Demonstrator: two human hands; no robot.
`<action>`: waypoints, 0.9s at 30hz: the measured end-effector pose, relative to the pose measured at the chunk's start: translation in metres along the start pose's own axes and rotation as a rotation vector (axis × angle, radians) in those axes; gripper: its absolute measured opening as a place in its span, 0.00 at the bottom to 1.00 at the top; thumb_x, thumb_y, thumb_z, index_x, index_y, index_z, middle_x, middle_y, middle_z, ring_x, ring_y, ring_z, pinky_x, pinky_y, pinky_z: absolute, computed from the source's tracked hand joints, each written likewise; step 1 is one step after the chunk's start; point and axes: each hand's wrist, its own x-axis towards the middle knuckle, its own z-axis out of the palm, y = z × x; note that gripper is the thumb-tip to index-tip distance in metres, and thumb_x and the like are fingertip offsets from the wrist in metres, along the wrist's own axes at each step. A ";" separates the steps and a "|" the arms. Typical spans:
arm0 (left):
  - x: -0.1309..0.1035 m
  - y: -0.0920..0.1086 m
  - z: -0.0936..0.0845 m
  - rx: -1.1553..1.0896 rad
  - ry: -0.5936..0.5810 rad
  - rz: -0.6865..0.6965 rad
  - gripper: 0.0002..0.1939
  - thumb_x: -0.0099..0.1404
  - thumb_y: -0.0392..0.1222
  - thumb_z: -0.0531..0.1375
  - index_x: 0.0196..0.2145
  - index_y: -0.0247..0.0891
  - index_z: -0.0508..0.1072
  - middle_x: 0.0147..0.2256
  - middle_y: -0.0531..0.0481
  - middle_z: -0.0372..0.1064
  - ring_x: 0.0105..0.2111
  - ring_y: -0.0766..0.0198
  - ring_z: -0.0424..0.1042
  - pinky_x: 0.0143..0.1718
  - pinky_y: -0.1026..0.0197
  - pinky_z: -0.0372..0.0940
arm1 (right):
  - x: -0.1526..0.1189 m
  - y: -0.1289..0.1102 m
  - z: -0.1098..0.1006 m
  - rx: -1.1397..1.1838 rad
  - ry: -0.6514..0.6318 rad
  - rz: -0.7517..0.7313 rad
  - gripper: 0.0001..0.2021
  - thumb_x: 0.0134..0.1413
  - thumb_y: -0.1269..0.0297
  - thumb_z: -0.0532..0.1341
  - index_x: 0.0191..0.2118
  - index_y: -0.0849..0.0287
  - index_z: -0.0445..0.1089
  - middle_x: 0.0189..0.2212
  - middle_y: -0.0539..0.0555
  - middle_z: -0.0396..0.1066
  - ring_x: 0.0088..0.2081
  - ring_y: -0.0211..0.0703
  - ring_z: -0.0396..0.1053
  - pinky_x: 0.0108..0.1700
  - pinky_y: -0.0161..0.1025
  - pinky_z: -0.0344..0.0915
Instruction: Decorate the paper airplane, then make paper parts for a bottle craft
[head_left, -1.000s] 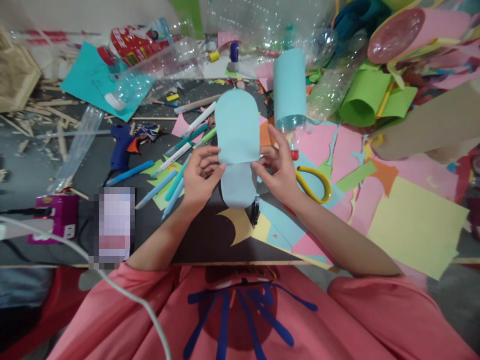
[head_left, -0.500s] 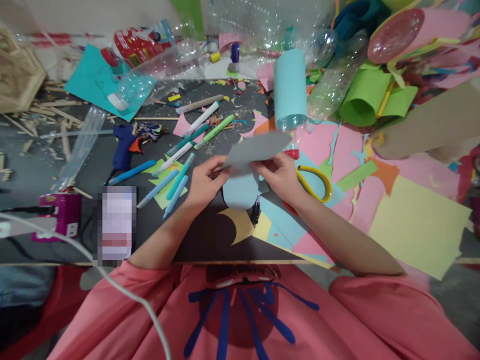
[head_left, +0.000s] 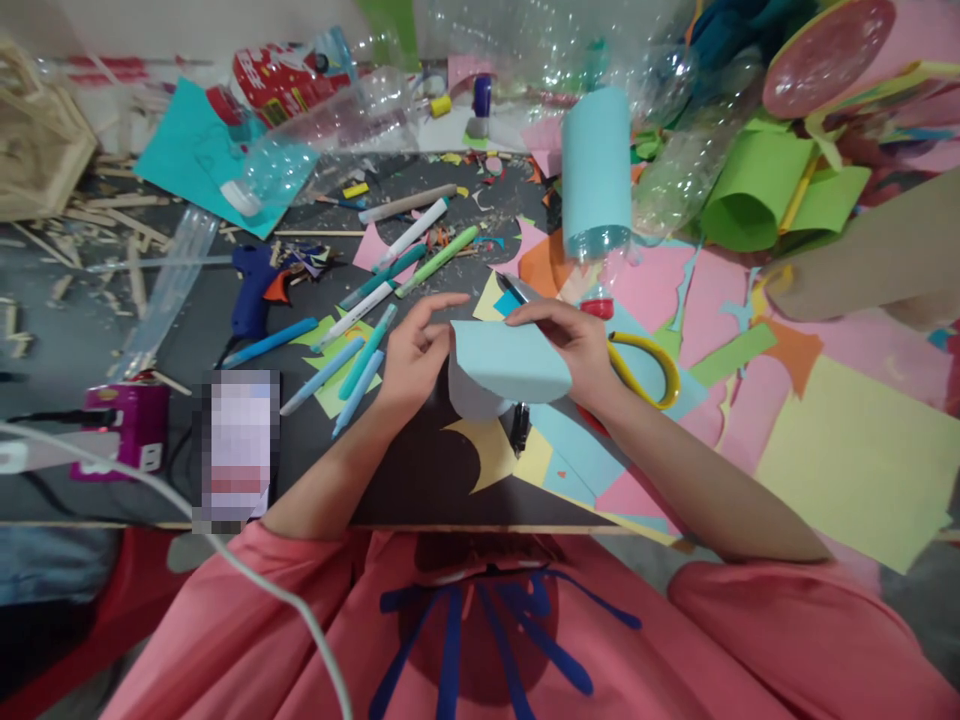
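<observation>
My right hand (head_left: 574, 345) pinches a light blue paper piece (head_left: 510, 360) with a straight top edge and a rounded lower edge. Beside its left edge is my left hand (head_left: 415, 350), index finger stretched out and the other fingers curled; whether the thumb touches the paper is unclear. A second pale blue rounded piece (head_left: 474, 396) shows below the held one, partly covered. Under my right hand and forearm lie scissors with a yellow handle (head_left: 651, 370), partly hidden. A small black tool (head_left: 520, 430) rests near a cut yellow scrap (head_left: 480, 450).
Several markers (head_left: 362, 350), a blue glue gun (head_left: 253, 290) and a phone (head_left: 238, 445) lie to the left. A blue-wrapped bottle (head_left: 598, 175) stands behind my right hand. Coloured paper (head_left: 855, 460) covers the right. A white cable (head_left: 247, 585) crosses the lower left.
The paper piece has tipped down toward me, its pale blue face now showing. My left fingers have come off its edge, the index finger straightening. The view has shifted slightly.
</observation>
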 end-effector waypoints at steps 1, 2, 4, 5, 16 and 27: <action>0.000 0.001 0.000 -0.005 -0.013 0.013 0.12 0.61 0.48 0.64 0.40 0.40 0.77 0.24 0.54 0.72 0.21 0.68 0.68 0.24 0.66 0.61 | 0.000 0.000 0.000 -0.011 0.007 -0.022 0.12 0.58 0.51 0.62 0.33 0.53 0.75 0.34 0.52 0.78 0.37 0.42 0.75 0.39 0.41 0.73; 0.000 0.001 0.000 -0.005 -0.018 0.032 0.10 0.62 0.47 0.63 0.37 0.40 0.78 0.27 0.52 0.74 0.24 0.67 0.70 0.27 0.65 0.64 | 0.000 0.000 0.000 -0.020 0.015 -0.051 0.12 0.60 0.53 0.61 0.33 0.53 0.76 0.34 0.52 0.78 0.37 0.42 0.75 0.38 0.41 0.73; 0.002 0.003 0.000 0.012 -0.008 0.080 0.06 0.61 0.43 0.62 0.32 0.40 0.79 0.32 0.50 0.77 0.32 0.63 0.75 0.35 0.63 0.68 | 0.000 0.000 0.000 -0.030 0.035 -0.107 0.10 0.61 0.58 0.60 0.32 0.52 0.76 0.33 0.52 0.78 0.37 0.41 0.75 0.38 0.41 0.72; 0.002 0.004 0.000 0.026 -0.006 0.092 0.06 0.61 0.40 0.62 0.30 0.40 0.79 0.34 0.50 0.78 0.35 0.62 0.76 0.38 0.62 0.68 | 0.000 -0.001 0.000 -0.039 0.043 -0.124 0.09 0.61 0.60 0.60 0.32 0.52 0.76 0.33 0.51 0.78 0.37 0.41 0.75 0.38 0.41 0.72; -0.002 0.009 -0.001 -0.004 -0.003 0.028 0.11 0.57 0.35 0.57 0.31 0.41 0.80 0.34 0.52 0.79 0.37 0.62 0.76 0.40 0.62 0.68 | 0.000 -0.008 -0.004 -0.199 0.014 -0.135 0.12 0.57 0.72 0.57 0.33 0.52 0.77 0.33 0.51 0.77 0.37 0.41 0.74 0.38 0.41 0.71; -0.001 0.004 0.004 -0.109 0.029 0.014 0.17 0.59 0.53 0.66 0.39 0.44 0.66 0.27 0.56 0.67 0.22 0.69 0.65 0.26 0.65 0.60 | 0.000 -0.012 -0.002 -0.132 0.036 0.057 0.09 0.54 0.61 0.62 0.26 0.56 0.69 0.21 0.47 0.67 0.24 0.36 0.65 0.28 0.36 0.66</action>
